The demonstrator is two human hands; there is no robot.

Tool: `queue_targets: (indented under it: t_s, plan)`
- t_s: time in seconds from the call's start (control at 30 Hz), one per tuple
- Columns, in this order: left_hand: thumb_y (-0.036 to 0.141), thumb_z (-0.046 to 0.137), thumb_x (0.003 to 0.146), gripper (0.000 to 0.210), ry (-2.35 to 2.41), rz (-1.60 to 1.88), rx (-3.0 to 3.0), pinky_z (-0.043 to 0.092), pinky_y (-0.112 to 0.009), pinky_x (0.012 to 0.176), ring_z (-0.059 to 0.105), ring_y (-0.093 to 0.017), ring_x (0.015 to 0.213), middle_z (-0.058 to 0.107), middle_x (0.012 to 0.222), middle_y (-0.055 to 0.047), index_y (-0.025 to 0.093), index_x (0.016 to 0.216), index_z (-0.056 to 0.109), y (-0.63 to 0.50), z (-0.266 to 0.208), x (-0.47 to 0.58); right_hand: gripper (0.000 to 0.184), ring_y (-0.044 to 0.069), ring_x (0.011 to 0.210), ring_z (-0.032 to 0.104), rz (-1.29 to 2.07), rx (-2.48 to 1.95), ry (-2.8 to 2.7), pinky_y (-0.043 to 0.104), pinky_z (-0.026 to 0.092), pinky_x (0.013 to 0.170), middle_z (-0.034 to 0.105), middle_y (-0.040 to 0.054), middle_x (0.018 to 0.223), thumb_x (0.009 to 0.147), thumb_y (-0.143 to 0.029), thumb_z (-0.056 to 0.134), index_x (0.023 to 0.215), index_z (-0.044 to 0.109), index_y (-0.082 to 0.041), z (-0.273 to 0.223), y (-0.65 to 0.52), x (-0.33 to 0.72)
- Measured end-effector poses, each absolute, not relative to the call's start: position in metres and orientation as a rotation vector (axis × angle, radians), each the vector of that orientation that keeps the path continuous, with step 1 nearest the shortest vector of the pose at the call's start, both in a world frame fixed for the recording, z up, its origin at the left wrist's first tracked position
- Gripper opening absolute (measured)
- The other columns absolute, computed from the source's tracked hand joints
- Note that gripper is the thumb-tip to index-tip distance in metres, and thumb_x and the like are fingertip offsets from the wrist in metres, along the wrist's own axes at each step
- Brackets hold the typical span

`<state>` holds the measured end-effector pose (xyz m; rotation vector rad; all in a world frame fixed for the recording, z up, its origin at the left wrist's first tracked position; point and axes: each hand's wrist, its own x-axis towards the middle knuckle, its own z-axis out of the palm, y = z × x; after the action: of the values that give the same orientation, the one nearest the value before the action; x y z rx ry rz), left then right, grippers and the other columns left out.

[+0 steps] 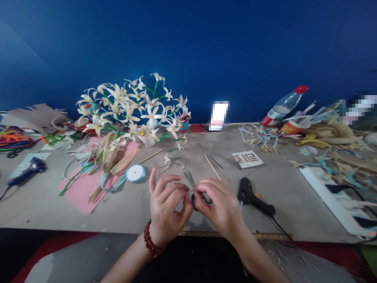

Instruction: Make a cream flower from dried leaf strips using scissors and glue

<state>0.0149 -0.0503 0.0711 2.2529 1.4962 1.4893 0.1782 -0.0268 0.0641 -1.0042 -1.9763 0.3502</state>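
My left hand (pixel 171 204), with a dark red bead bracelet on its wrist, has thumb and index finger pinched together and the other fingers raised. Close to it, the fingertips of my right hand (pixel 219 202) are also pinched. Whatever lies between the fingertips is too small or hidden to name. Just beyond and partly behind the hands is a pair of scissors (pixel 190 179), blades pointing away; its dark handles are partly covered by my fingers. A few loose white petal pieces (pixel 173 162) with green stems lie farther back on the grey table (pixel 132 210).
White flowers (pixel 126 102) on green stems stand back left. A ribbon spool (pixel 135 173) lies by pink paper (pixel 81 192). Glue guns lie left (pixel 28 171) and right (pixel 255 196). A power strip (pixel 330 204), a tilted bottle (pixel 281 108) and tangled strips (pixel 332 131) occupy the right.
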Motion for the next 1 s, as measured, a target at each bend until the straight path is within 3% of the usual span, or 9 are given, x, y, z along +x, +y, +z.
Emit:
queue_targets:
  t_s: [0.13,0.27,0.37,0.5,0.7,0.87,1.0]
  plan:
    - [0.005,0.059,0.077,0.018,1.495,1.494,2.235,0.015,-0.064,0.118,0.068,-0.022,0.096,0.074,0.075,0.003,0.022,0.070,0.059,-0.051,0.071,0.012,0.010,0.020,0.082,0.063,0.283,-1.096,-1.875,0.033,0.050,0.078,0.066,0.0057,0.085,0.090,-0.012,0.056,0.088,0.059,-0.021,0.061,-0.024,0.196]
    - [0.007,0.061,0.078,0.017,1.473,1.480,2.255,0.015,-0.064,0.118,0.068,-0.023,0.096,0.075,0.076,0.003,0.022,0.072,0.060,-0.049,0.071,0.014,0.010,0.022,0.089,0.064,0.430,-1.052,-1.955,0.033,0.051,0.081,0.067,0.0076,0.094,0.088,-0.015,0.060,0.096,0.061,-0.020,0.066,-0.029,0.194]
    - [0.007,0.062,0.079,0.017,1.479,1.476,2.260,0.014,-0.064,0.118,0.068,-0.023,0.096,0.075,0.075,0.003,0.022,0.071,0.059,-0.049,0.071,0.016,0.005,0.021,0.085,0.064,0.491,-1.018,-2.002,0.032,0.050,0.078,0.066,0.0058,0.087,0.090,-0.016,0.058,0.091,0.058,-0.021,0.070,-0.032,0.180]
    - [0.007,0.062,0.079,0.018,1.494,1.471,2.269,0.015,-0.063,0.119,0.069,-0.022,0.095,0.074,0.074,0.004,0.022,0.070,0.059,-0.049,0.069,0.018,0.013,0.019,0.076,0.061,0.422,-1.011,-2.013,0.031,0.048,0.075,0.064,0.0029,0.078,0.091,-0.013,0.055,0.082,0.054,-0.022,0.067,-0.028,0.175]
    - [0.007,0.060,0.079,0.018,1.502,1.489,2.238,0.017,-0.063,0.119,0.069,-0.022,0.095,0.074,0.074,0.003,0.022,0.069,0.059,-0.049,0.069,0.016,0.011,0.020,0.080,0.063,0.267,-1.131,-1.933,0.032,0.048,0.077,0.066,0.0051,0.083,0.091,-0.013,0.056,0.085,0.057,-0.021,0.057,-0.021,0.200]
    - [0.008,0.061,0.079,0.017,1.490,1.496,2.234,0.016,-0.064,0.118,0.069,-0.022,0.095,0.074,0.074,0.003,0.022,0.071,0.059,-0.047,0.069,0.016,0.009,0.022,0.089,0.064,0.330,-1.030,-1.981,0.034,0.050,0.082,0.069,0.0081,0.093,0.089,-0.016,0.061,0.097,0.061,-0.020,0.063,-0.028,0.193]
    - [0.008,0.061,0.079,0.017,1.505,1.484,2.231,0.016,-0.063,0.119,0.068,-0.022,0.097,0.073,0.074,0.003,0.022,0.070,0.058,-0.048,0.067,0.017,0.010,0.020,0.080,0.064,0.302,-0.972,-2.037,0.033,0.050,0.077,0.069,0.0050,0.084,0.089,-0.012,0.058,0.090,0.060,-0.021,0.065,-0.027,0.184]
